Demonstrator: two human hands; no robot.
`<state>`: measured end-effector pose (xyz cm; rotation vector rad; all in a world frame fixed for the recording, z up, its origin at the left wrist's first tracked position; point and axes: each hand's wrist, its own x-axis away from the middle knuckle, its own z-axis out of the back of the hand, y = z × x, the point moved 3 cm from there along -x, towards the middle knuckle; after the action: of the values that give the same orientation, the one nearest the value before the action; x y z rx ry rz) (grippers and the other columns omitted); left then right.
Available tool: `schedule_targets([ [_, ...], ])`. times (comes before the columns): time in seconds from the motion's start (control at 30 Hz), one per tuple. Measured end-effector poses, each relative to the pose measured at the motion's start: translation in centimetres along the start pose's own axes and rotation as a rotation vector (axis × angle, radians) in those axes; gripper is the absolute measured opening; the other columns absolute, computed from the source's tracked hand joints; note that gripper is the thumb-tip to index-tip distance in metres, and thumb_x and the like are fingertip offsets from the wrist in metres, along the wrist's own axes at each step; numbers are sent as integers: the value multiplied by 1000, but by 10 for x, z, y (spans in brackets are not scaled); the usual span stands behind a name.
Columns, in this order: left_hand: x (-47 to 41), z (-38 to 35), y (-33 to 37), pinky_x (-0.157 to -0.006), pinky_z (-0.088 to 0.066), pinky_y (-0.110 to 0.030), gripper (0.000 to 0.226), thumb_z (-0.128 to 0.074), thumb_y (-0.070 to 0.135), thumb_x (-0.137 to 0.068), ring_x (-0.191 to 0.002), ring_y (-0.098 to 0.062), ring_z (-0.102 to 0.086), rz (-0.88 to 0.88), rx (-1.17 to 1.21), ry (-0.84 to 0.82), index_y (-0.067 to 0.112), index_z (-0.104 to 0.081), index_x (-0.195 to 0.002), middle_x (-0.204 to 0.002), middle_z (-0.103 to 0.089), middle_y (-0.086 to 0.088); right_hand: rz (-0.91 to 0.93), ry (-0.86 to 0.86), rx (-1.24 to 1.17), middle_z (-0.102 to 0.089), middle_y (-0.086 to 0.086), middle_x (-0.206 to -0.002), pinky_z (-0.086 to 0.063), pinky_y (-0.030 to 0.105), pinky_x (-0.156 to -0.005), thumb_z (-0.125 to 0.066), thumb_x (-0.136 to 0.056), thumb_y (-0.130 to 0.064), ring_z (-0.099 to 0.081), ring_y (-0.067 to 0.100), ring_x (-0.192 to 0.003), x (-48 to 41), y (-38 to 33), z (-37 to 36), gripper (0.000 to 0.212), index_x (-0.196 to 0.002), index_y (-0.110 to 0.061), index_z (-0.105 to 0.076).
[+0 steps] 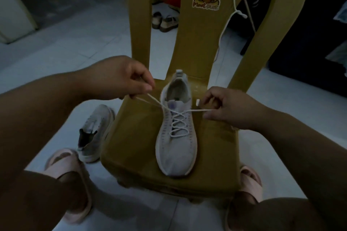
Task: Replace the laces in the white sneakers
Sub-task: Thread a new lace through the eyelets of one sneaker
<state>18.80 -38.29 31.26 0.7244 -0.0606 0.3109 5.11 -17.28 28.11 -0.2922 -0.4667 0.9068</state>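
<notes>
1. With the left hand [120, 78], pinching one end of the lace [178, 118] — at the chair's [204, 43] left edge.
2. With the right hand [225, 107], pinching the other end — over the chair's seat.
3. Sneaker [176, 155] flat on the chair's seat; second sneaker [95, 131] left of the chair.

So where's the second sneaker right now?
In the head view, the second sneaker sits on the floor at the person's left, beside the chair seat's edge and just beyond the pink slipper.

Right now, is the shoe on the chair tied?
Untied: lace crisscrosses the sneaker, but left hand and right hand each pinch a loose end.
</notes>
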Motion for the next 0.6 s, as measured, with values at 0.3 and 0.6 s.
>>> schedule_targets([
  [0.3, 26, 12, 6, -61, -39, -12, 8, -65, 23, -84, -68, 5, -61, -57, 36, -80, 27, -70, -80, -74, -68, 19, -52, 50, 14, -57, -24, -83, -32, 7, -62, -58, -93, -18, -53, -8, -78, 21, -4, 17, 21, -85, -36, -64],
  [0.6, 43, 26, 7, -63, -37, -16, 17, -58, 23, -92, -67, 14, -59, 38, -24, 24, 36, -64, -84, -71, -69, 19, -227, -8, -829, -70, 10, -77, -53, 21, -55, -41, -91, 6, -65, 16, -64, 43, -25, 32, 28, -90, -3, -68],
])
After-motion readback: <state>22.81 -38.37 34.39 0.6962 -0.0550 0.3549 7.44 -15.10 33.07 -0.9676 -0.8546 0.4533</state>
